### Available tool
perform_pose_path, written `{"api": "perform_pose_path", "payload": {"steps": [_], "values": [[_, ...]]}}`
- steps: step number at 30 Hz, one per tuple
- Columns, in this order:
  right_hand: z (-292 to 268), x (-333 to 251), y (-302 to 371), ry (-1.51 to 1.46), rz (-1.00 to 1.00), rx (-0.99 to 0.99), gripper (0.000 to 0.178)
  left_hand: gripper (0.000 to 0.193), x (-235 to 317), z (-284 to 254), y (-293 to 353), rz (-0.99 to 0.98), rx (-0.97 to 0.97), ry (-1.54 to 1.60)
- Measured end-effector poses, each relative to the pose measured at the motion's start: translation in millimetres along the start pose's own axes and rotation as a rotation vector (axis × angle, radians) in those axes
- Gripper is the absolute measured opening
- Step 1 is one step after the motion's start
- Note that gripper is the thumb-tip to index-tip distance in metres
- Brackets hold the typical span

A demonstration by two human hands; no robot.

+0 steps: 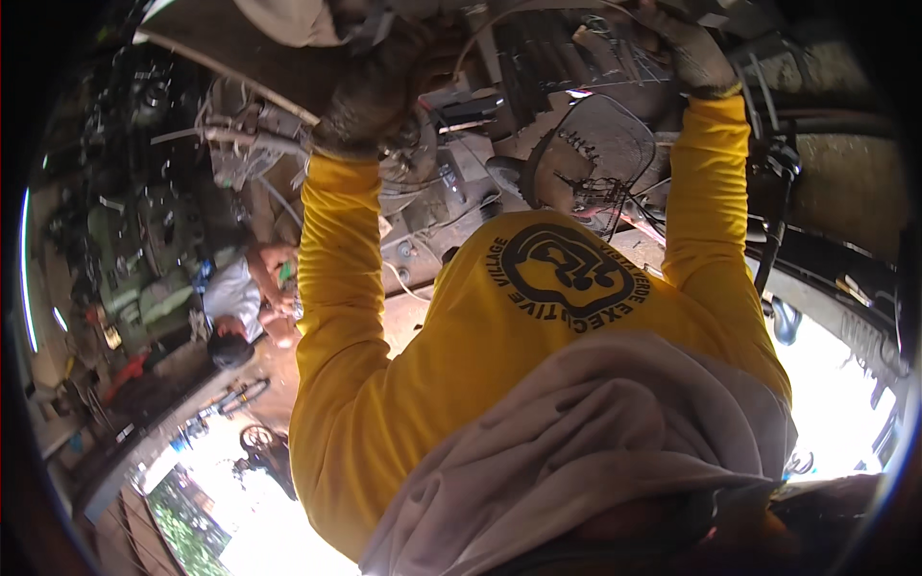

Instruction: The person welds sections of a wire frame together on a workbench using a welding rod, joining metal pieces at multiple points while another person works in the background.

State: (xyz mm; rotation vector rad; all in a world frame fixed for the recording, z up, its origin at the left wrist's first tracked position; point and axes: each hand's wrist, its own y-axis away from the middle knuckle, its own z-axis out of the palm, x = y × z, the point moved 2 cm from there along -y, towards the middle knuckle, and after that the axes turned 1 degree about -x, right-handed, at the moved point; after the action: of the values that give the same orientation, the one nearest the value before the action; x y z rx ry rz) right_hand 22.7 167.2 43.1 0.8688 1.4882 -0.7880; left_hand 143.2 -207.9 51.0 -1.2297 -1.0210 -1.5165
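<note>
Brown, shadowy clutter is filling the workshop: dark metal parts [144,250] are crowding the left of the frame, and a tangle of wires [600,190] is spreading right of upper centre. Daylight is glaring at lower left, where a wheel [257,439] is showing near green foliage [182,523], and at lower right, below a dark upright pole [776,216]. A co-worker [232,298] in a pale top is leaning at the left. The wearer's yellow sleeves [338,250] are stretching toward the top of the frame, well apart. The left hand [370,106] is resting by the right end of a flat panel [245,58], which is slanting across the upper left; the right hand [696,58] is reaching the upper edge, near a thin curved cable [472,42]. Shadow and the frame's edge are hiding the fingers, so I cannot tell whether either grip is clenched or released.
</note>
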Motion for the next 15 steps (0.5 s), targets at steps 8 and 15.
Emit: {"api": "perform_pose_path", "payload": {"steps": [8, 15], "values": [[16.3, 19.5, 5.6, -0.086, 0.057, -0.124, 0.052, 0.035, -53.1, -42.9, 192.2, -0.136, 0.622, -0.134], [53.9, 4.8, -12.9, -0.404, -0.175, -0.207, 0.034, 0.045, -102.1, -62.5, 218.7, -0.399, 0.815, -1.010]]}}
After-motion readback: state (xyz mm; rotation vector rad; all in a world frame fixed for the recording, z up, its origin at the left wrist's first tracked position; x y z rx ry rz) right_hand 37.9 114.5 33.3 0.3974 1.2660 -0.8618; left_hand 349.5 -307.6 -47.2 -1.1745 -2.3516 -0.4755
